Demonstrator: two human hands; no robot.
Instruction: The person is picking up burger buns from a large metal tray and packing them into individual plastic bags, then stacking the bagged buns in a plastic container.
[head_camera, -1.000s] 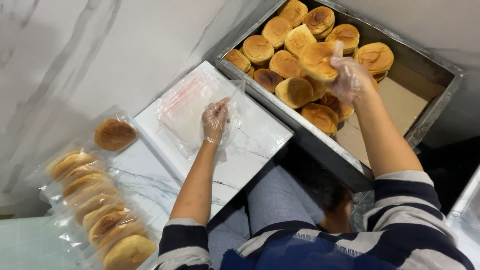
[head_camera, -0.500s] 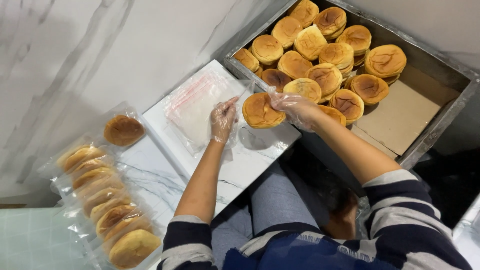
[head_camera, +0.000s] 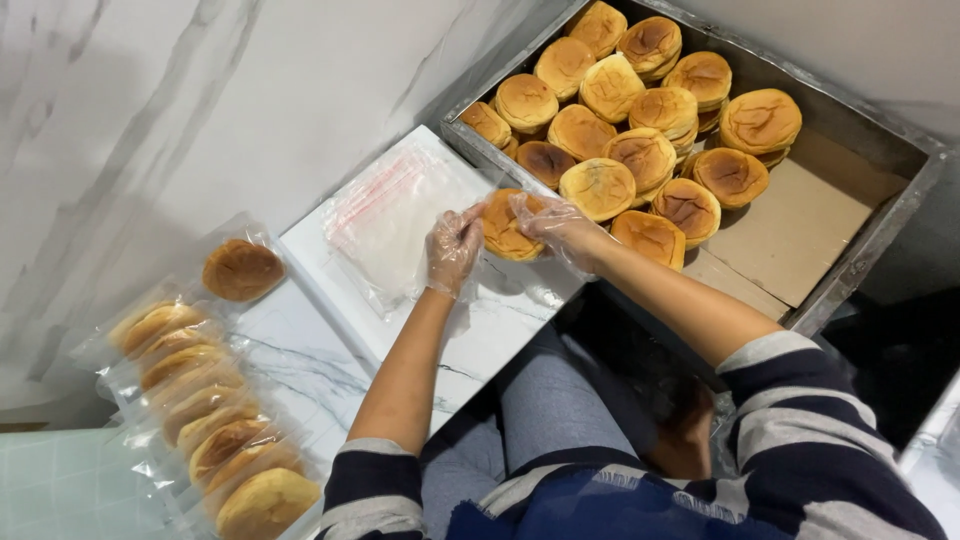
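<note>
Hands, left (head_camera: 452, 248) and right (head_camera: 558, 226), pinch bun (head_camera: 505, 228) between bag stack (head_camera: 392, 220) and tray edge (head_camera: 476, 150).

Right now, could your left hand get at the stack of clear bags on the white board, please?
Probably yes: the left hand rests at the edge of the stack of clear bags, with nothing between them; only the bun it shares with the right hand occupies its fingers.

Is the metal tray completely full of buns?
No, the right part of the metal tray shows only bare brown cardboard; the buns fill its left part.
</note>
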